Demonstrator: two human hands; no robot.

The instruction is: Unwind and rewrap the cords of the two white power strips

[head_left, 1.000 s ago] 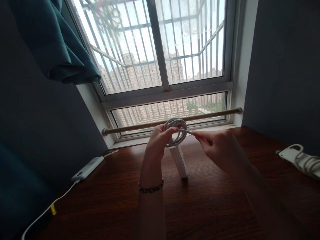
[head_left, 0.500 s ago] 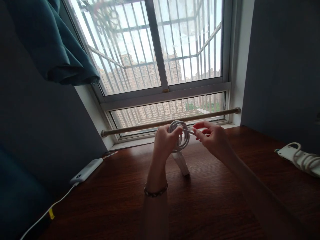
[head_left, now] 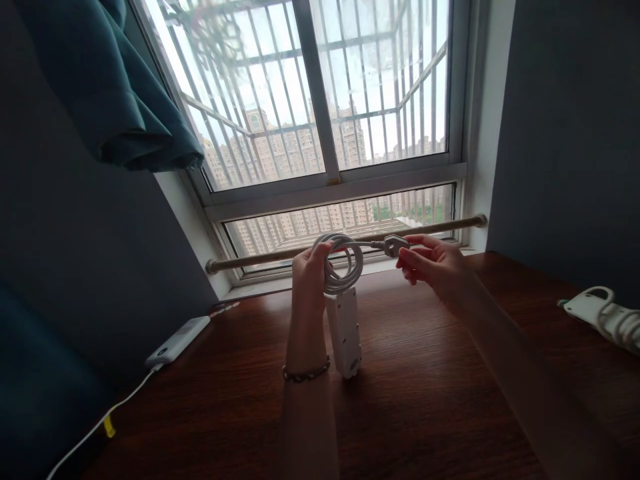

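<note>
Now the white power strip (head_left: 343,331) is showing its broad face to the camera, where half a second ago it was turned edge-on and leaning to the right. Its long axis is running nearly upright, the lower end resting on the dark wooden worktop (head_left: 430,407) and the upper end rising into the coiled white cord (head_left: 339,263). The left hand (head_left: 307,280) is gripping that coil, fingers closed around the loops just above the strip, with a beaded bracelet (head_left: 305,373) sitting on the wrist beside the strip's lower end. The coil is hanging a little looser and wider than before.

The right hand (head_left: 434,263) is pinching the grey plug (head_left: 395,245) at the cord's free end, up and to the right of the strip; earlier it was holding only a bare stretch of cord closer to the coil. The plug is pointing left, toward the coil, and a short run of cord is stretching almost level between the two hands.

Well to the left of the strip a white power bank (head_left: 177,340) is lying on the worktop. Far to the strip's right a second white power strip (head_left: 603,317) is lying with its own cord wound around it. Behind the strip a metal rod (head_left: 440,227) is crossing the window (head_left: 325,133).
</note>
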